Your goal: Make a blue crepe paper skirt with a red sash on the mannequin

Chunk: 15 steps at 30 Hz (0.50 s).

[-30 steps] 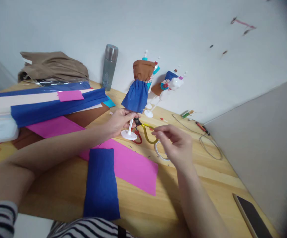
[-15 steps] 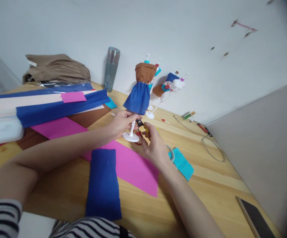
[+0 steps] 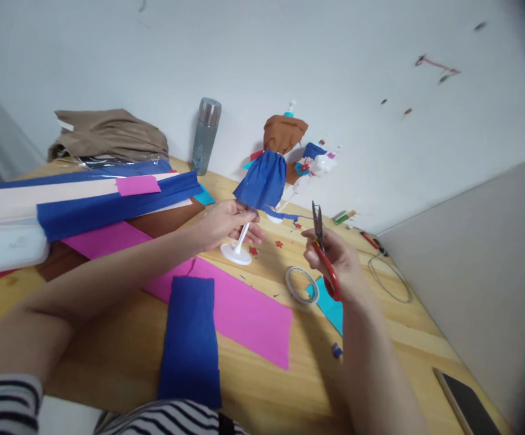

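Note:
My left hand (image 3: 226, 225) grips the thin stem of a white stand (image 3: 236, 254) just under a small paper dress, which leans to the right. The dress has a brown top (image 3: 284, 132) and a gathered blue skirt (image 3: 262, 181). From the skirt's lower edge a narrow blue strip (image 3: 287, 215) stretches towards my right hand (image 3: 341, 260). That hand is closed around red-handled scissors (image 3: 318, 228), their dark blades pointing up, well apart from the skirt. Whether the strip's far end is caught in the fingers or blades, I cannot tell.
Below lie a blue crepe paper piece (image 3: 190, 341) and a magenta sheet (image 3: 253, 317). A tape roll (image 3: 301, 285) touches turquoise paper (image 3: 330, 311). Papers are stacked at left; a bottle (image 3: 206, 136) and more decorated stands are at the wall. A phone (image 3: 466, 402) lies at right.
My right hand has moved right with the scissors, away from the stand and skirt. A blue strip now trails from the hem. The dress has shifted slightly right in view.

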Each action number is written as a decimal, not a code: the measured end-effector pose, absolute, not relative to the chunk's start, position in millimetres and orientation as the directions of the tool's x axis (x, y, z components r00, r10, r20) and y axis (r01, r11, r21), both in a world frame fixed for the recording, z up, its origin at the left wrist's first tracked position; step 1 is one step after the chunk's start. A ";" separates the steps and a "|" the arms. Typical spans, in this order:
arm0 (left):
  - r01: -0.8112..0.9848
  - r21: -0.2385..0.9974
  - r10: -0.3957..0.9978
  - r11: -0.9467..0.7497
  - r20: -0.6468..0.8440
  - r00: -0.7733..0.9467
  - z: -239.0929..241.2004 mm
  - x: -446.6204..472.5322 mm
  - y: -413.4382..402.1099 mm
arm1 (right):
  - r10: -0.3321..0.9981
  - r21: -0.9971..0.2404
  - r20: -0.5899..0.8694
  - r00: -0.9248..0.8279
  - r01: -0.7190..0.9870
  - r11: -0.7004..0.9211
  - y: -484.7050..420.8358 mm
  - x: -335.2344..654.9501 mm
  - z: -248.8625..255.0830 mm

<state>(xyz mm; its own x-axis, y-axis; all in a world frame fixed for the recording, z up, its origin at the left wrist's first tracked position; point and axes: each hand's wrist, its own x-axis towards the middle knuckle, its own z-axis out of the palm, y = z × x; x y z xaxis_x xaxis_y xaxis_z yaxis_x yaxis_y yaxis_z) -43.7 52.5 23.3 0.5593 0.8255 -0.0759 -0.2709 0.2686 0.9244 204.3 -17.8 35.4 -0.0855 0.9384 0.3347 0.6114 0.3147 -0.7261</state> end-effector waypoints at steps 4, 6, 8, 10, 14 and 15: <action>-0.287 0.937 0.845 0.201 -0.018 0.534 26.4 -45.9 52.0 | 0.944 -0.666 0.239 -0.225 0.670 0.328 -30.3 214.9 58.5; -0.303 0.939 0.866 0.164 0.010 0.500 29.3 -47.4 53.1 | 0.959 -0.569 0.154 -0.238 0.772 0.283 -32.5 229.7 64.0; -0.299 0.946 0.884 0.126 0.030 0.467 32.5 -48.8 54.7 | 0.976 -0.423 0.040 -0.214 0.881 0.211 -32.0 248.6 64.3; -0.283 0.954 0.895 0.096 0.042 0.445 34.9 -49.6 56.1 | 0.992 -0.254 -0.013 -0.125 0.960 0.118 -30.4 265.2 61.7; -0.237 0.969 0.886 0.065 0.053 0.462 34.6 -48.7 56.2 | 0.993 -0.289 -0.049 -0.110 0.953 0.091 -32.0 271.2 61.1; -0.217 0.975 0.873 0.054 0.059 0.484 33.7 -48.1 55.6 | 0.983 -0.396 -0.058 -0.177 0.908 0.140 -33.7 266.7 62.7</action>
<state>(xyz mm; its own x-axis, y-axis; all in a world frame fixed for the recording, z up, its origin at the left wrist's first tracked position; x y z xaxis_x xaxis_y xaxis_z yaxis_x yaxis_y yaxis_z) -48.1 55.6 33.7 0.4844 0.8729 0.0592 -0.2170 0.0543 0.9747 266.7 -33.7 62.7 -0.1767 0.9825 -0.0584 0.9077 0.1397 -0.3957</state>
